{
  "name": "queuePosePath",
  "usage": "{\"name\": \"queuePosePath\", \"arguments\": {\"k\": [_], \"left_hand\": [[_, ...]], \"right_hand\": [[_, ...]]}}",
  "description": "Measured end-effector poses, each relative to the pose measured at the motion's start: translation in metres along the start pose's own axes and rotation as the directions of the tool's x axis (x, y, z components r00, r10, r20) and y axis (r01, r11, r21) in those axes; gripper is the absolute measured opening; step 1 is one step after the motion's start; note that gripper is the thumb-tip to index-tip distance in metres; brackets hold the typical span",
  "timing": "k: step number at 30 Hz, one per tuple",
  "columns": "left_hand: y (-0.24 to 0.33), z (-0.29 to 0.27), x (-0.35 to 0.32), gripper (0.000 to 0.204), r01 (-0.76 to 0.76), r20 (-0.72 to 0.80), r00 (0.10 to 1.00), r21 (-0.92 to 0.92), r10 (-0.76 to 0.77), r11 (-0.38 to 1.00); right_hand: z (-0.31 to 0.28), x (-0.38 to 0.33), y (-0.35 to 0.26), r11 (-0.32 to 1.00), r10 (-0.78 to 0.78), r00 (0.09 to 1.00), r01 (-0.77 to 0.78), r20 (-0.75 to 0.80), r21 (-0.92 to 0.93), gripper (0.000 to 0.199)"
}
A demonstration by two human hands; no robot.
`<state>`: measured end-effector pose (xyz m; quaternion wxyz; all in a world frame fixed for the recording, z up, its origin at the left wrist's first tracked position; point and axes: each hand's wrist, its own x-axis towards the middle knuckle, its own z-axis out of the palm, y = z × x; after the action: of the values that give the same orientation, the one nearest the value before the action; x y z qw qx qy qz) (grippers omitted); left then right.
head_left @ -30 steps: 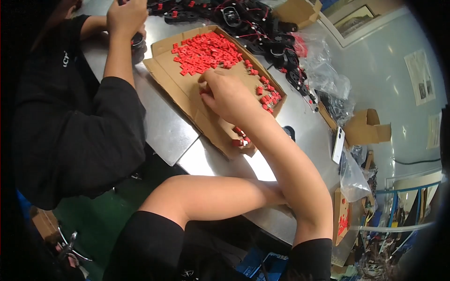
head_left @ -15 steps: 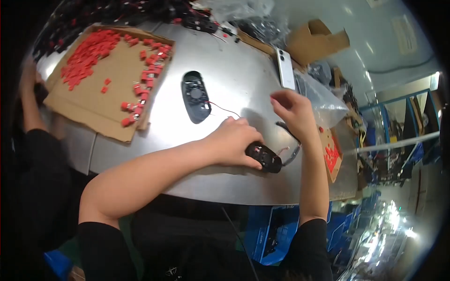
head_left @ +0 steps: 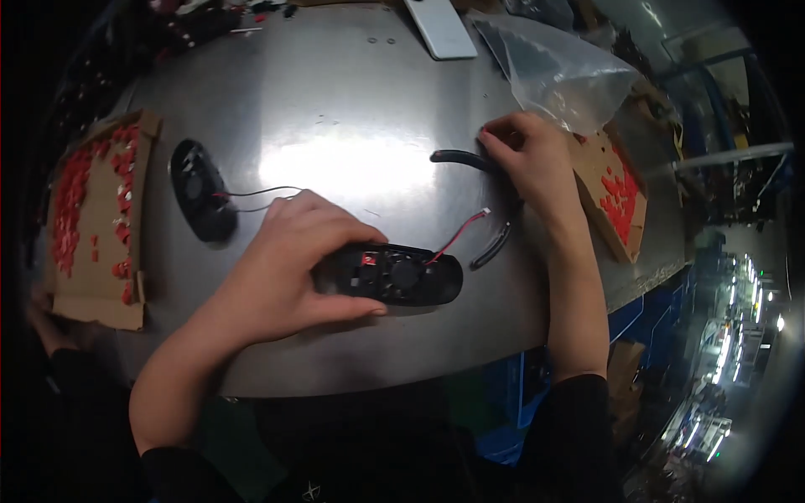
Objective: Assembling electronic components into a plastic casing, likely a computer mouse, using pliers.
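Note:
My left hand (head_left: 281, 268) grips the left end of a black oval fan housing (head_left: 401, 275) lying flat on the metal table (head_left: 352, 101). The housing carries a small red pad and a red-and-black wire with a white plug (head_left: 459, 232). My right hand (head_left: 530, 159) rests further back, its fingers on a curved black strip (head_left: 457, 157). A second black curved strip (head_left: 491, 246) lies just right of the housing.
Another black fan housing (head_left: 201, 191) with a thin wire lies at the left. A cardboard tray (head_left: 92, 220) of several red pads sits at the far left, another cardboard piece (head_left: 619, 197) with red pads at the right. A clear plastic bag (head_left: 560, 71) and a phone (head_left: 439, 28) lie behind.
The view swung from the red-pad tray toward the table's right side. My left hand now holds the fan housing closer to me, and my right hand has reached the curved black strip.

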<state>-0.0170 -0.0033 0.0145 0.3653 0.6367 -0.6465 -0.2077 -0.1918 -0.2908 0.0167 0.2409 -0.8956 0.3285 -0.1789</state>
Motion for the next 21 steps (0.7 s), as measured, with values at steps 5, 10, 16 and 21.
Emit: {"name": "queuePosePath", "arguments": {"k": [5,10,16,21], "left_hand": [[0.002,0.002,0.002,0.058,0.017,0.013,1.0,0.007,-0.017,1.0],[0.001,0.003,0.0,0.058,0.014,0.008,1.0,0.015,-0.014,1.0],[-0.002,0.002,-0.004,0.058,0.034,-0.002,0.999,-0.021,-0.034,0.999],[-0.006,0.003,-0.005,0.056,-0.003,-0.005,1.0,-0.032,0.003,0.999]], "right_hand": [[-0.008,-0.014,-0.015,0.989,-0.091,0.99,0.103,0.112,-0.108,0.022],[-0.016,-0.015,-0.012,0.998,0.009,0.984,-0.021,0.18,0.066,0.025],[-0.005,-0.012,-0.01,0.998,-0.025,0.985,0.035,0.169,-0.058,0.022],[-0.007,-0.019,-0.023,0.997,-0.077,0.988,0.079,0.138,-0.013,0.015]]}}
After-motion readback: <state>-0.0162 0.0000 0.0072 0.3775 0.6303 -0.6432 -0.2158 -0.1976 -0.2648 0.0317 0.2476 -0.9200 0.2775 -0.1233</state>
